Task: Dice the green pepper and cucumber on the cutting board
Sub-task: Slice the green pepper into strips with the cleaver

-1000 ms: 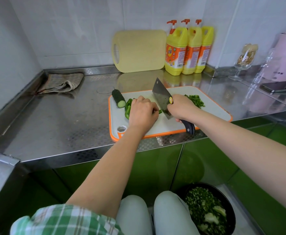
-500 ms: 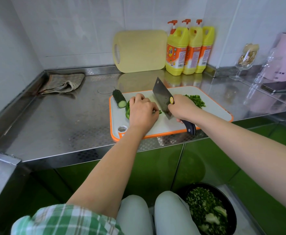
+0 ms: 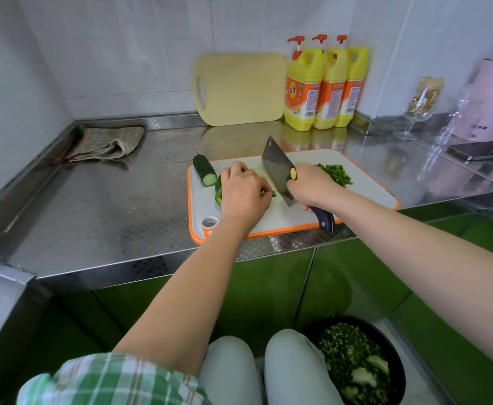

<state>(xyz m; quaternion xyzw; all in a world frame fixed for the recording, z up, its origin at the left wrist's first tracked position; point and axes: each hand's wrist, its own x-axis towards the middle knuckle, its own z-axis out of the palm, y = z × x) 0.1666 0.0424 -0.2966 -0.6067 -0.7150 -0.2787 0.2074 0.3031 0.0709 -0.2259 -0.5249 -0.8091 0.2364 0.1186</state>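
Steel counter (image 3: pixel 93 206), orange-rimmed cutting board (image 3: pixel 365 194): our left hand (image 3: pixel 245 191) had crept leftward along the green pepper (image 3: pixel 218 191), pinning it in a curled grip; our right hand (image 3: pixel 312 185) gripped the cleaver (image 3: pixel 277 165), blade unmoved. Dicing apparently continued; the cucumber (image 3: pixel 205 171) waited at the board's far-left corner.

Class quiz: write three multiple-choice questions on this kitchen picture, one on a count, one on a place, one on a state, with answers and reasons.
1. How many yellow pump bottles stand behind the cutting board? A two, B three, C four.
2. Where does the cucumber lie? A beside the bottles, B at the board's near-right corner, C at its far-left corner.
3. The right hand is: A open, B gripping the cleaver handle, C holding the cucumber.
Answers: 1 B, three orange pumps show; 2 C, its cut end rests there; 3 B, it wraps the black handle.
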